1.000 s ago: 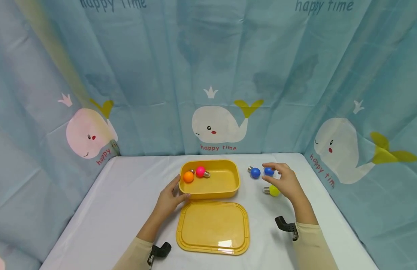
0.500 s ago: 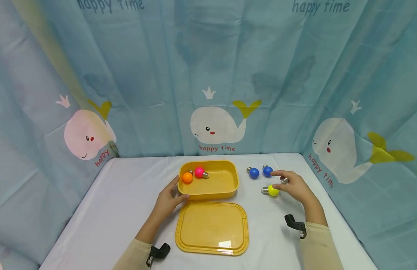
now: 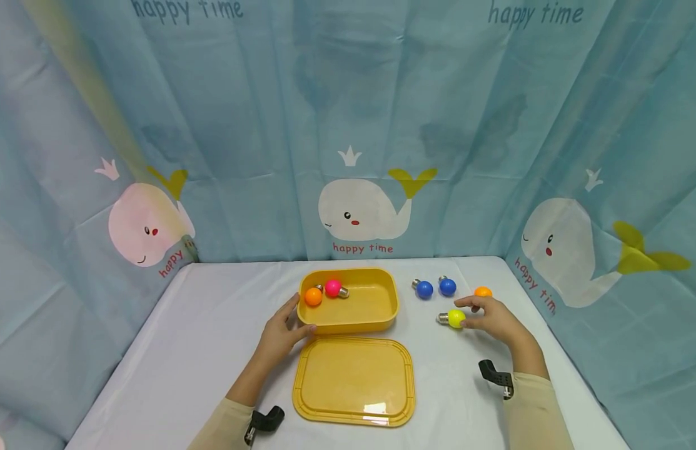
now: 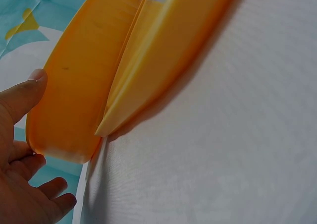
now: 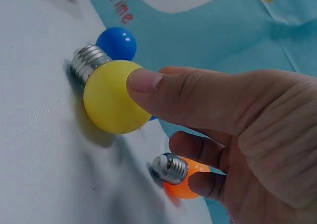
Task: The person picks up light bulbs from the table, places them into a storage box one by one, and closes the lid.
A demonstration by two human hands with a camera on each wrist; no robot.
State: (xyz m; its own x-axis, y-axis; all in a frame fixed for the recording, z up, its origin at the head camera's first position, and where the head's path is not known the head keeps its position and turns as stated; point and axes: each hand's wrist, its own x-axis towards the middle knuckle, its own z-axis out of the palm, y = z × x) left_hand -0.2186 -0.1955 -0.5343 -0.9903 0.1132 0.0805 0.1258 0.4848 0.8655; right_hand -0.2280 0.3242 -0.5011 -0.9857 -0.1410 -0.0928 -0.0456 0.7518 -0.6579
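1. On the right of the counter point(image 3: 438, 375), the yellow bulb point(image 3: 455, 319) lies on its side, so a one-sided push from the right hand point(image 3: 494, 317) could set it rolling.
2. The smooth, round globe could slip if the fingers closed off its middle; the metal base point(image 5: 89, 63) would then probably swing about.
3. Just behind that hand, a loose orange bulb point(image 3: 483, 291) could be knocked by the lower fingers, which overlap it in the right wrist view; whether they touch it I cannot tell.
4. At the yellow box point(image 3: 359, 326), the left hand point(image 3: 279, 332) rests round the near left corner, its thumb and fingers spread apart. Too hard a push there could slide the box and roll the boxed orange bulb point(image 3: 313, 297) into the pink bulb point(image 3: 333, 288).
5. As for position, the yellow bulb sits at the mouth of the right hand's fingers. Thumb and index finger stand apart, not closed round it: the thumb tip overlaps the globe, contact uncertain, while in the head view a gap shows between index fingertip and globe. The metal base points left, away from the fingers.
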